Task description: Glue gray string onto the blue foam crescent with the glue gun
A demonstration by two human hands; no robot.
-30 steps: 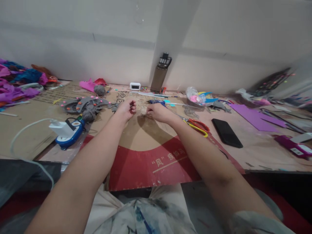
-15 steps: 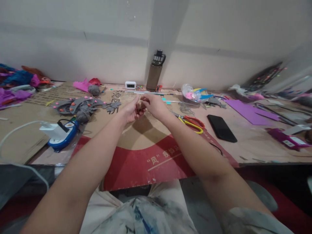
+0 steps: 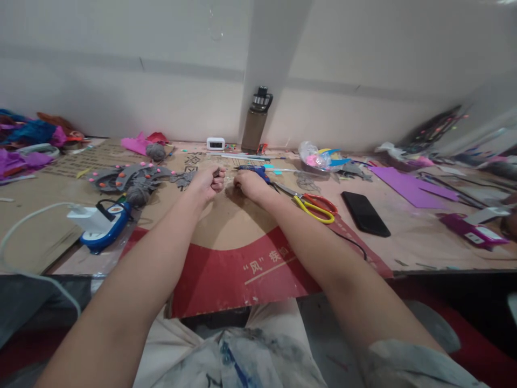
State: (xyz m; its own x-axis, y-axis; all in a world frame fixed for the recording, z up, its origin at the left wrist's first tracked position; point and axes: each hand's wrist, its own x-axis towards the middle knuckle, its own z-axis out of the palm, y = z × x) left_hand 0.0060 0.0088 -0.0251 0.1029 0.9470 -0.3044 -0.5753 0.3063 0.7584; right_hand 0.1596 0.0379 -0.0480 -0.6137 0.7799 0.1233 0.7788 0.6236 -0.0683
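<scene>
Left hand (image 3: 208,183) curled, pinching small dark piece (image 3: 218,172) just over cardboard sheet (image 3: 226,226). Right hand (image 3: 247,186) fisted beside blue glue gun (image 3: 252,169), contents unclear. Probably wants a firm pinch and braced wrists.

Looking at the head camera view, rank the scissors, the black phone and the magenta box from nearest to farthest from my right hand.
From the right hand:
1. scissors, just to its right on the cardboard.
2. black phone, farther right, beyond the scissors.
3. magenta box, far right, near the table's front edge.
</scene>
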